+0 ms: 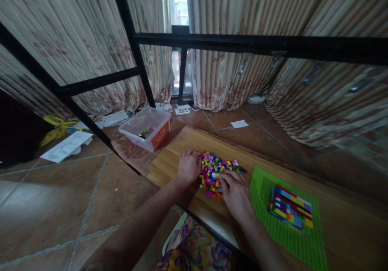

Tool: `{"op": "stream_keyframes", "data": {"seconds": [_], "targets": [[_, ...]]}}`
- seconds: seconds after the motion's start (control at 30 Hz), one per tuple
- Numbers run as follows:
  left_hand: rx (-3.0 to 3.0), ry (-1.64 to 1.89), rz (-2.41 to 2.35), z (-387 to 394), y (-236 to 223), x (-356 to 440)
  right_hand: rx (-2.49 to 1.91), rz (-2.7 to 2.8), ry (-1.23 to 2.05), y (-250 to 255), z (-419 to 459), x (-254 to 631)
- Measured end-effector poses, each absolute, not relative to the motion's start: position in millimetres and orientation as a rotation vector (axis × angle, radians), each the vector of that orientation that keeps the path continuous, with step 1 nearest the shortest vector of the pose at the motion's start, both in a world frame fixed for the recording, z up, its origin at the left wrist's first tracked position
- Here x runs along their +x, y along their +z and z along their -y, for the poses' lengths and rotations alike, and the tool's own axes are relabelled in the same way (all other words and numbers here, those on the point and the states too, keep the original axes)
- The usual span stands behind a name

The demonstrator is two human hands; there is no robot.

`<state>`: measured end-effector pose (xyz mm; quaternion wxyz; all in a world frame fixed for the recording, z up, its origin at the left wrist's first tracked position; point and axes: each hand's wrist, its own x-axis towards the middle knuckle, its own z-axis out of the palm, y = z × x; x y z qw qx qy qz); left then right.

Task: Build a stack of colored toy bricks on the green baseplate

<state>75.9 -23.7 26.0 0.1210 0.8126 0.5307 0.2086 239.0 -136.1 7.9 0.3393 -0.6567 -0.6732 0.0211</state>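
Note:
On a wooden bench top (171, 149) lies a loose pile of small coloured toy bricks (214, 166). My left hand (189, 166) rests along the pile's left edge, fingers slightly bent over the wood and holding no brick that I can see. Over the right side of the pile is my right hand (236, 190), its fingers drawn together at the bricks; what they grip is hidden. To the right, a green studded baseplate (263, 218) carries a low rectangular build of multicoloured bricks (291, 206).
Past the bench's left end, a clear plastic box (145, 127) with an orange label holds a few pieces. A black metal frame (242, 40) crosses before striped curtains (227, 77). A white moulded tray (66, 146) and a paper sheet (239, 124) lie on the tiled floor.

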Motion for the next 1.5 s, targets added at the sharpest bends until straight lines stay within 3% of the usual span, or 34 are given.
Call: {"op": "stream_keyframes", "data": {"seconds": [0.1, 0.23, 0.57, 0.83, 1.07, 1.23, 1.37, 1.5], "targets": [[2.368, 0.567, -1.526, 19, 25, 74, -1.716, 1.636, 0.082, 15, 155, 237], [2.205, 0.781, -1.362, 38, 27, 69, -1.715, 1.401, 0.181, 27, 184, 230], [1.107, 0.714, -0.703, 125, 45, 100, -1.545, 0.780, 0.624, 33, 226, 223], [1.360, 0.672, -0.536, 144, 69, 106, -1.441, 0.828, 0.634, 56, 234, 222], [1.456, 0.509, -0.513, 165, 72, 113, -1.301, 0.457, 0.829, 48, 256, 222], [1.663, 0.561, -0.649, 161, 54, 118, -1.586, 0.415, 0.508, 32, 283, 272], [2.034, 0.658, -0.788, 131, 49, 127, -2.004, 0.697, 0.121, 26, 296, 328], [2.380, 0.600, -0.849, 105, 50, 141, -2.131, 0.967, -0.053, 24, 287, 345]]}}
